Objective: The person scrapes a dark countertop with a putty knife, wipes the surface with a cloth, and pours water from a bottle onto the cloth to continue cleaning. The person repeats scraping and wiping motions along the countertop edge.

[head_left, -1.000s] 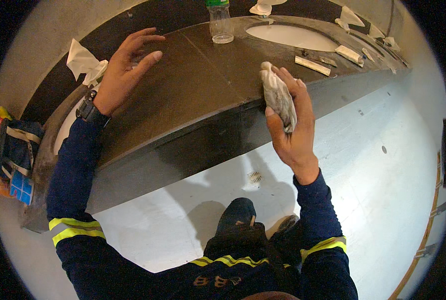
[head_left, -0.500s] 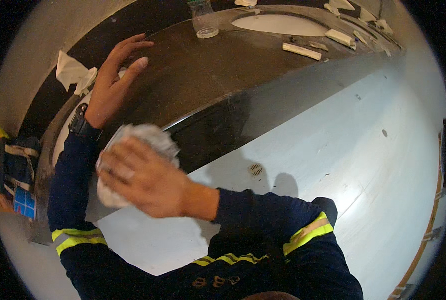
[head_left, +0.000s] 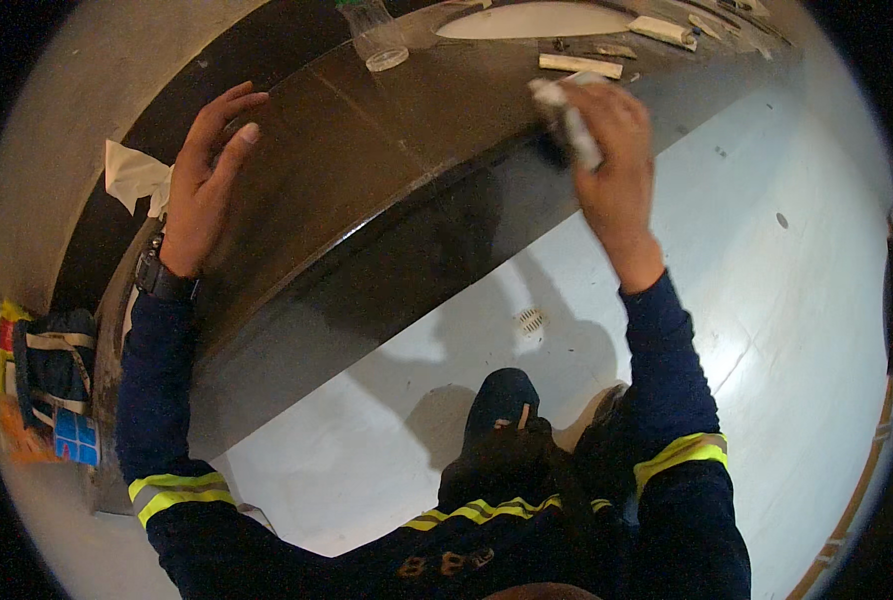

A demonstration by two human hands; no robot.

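Cloth (head_left: 567, 125), a crumpled white wad, is gripped in the right hand (head_left: 615, 160), whose fingers are curled closed around it; it is pressed against the front edge of the dark tabletop (head_left: 387, 150). Below that hand, on the pale floor (head_left: 767, 300), lies a small round drain (head_left: 532, 320), and nearer the body a dark shoe (head_left: 502, 400) shows. The left hand (head_left: 205, 180) lies flat on the tabletop, fingers spread wide open, holding nothing; a dark wristwatch (head_left: 159, 280) sits on its wrist. Just to the left of that hand lies a white tissue (head_left: 137, 175). Beyond the right hand lie a pale flat stick (head_left: 580, 65) and a white basin (head_left: 537, 20). Farther left of these stands a clear plastic cup (head_left: 377, 40).
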